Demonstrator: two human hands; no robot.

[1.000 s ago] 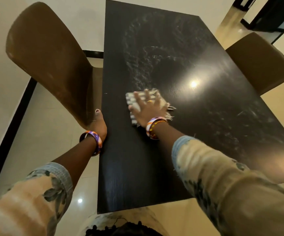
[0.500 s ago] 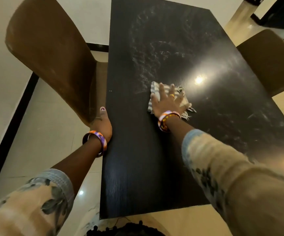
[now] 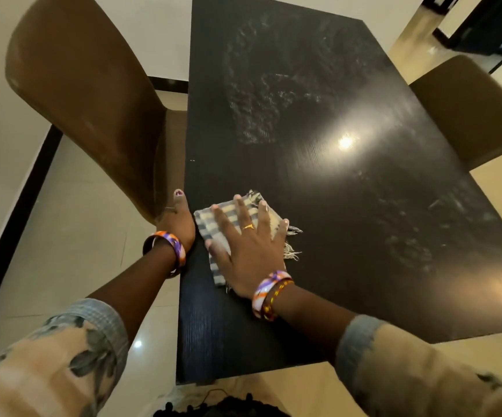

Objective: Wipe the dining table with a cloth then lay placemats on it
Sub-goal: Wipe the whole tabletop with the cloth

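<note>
The black dining table [image 3: 349, 206] runs away from me, with damp swirl marks on its far half. A folded checked cloth [image 3: 210, 224] with a frayed fringe lies near the table's left edge. My right hand [image 3: 249, 245] presses flat on the cloth with fingers spread and straight. My left hand [image 3: 177, 219] rests at the table's left edge, thumb pointing forward; its fingers are hidden below the edge. No placemats are in view.
A brown chair [image 3: 87, 94] stands close against the table's left side. Another brown chair [image 3: 472, 109] sits at the right side. Tiled floor [image 3: 69, 236] with a dark border strip lies to the left.
My right hand has slid the cloth back toward me and to the left, from mid-table to near the left edge. The left hand stays at the edge.
</note>
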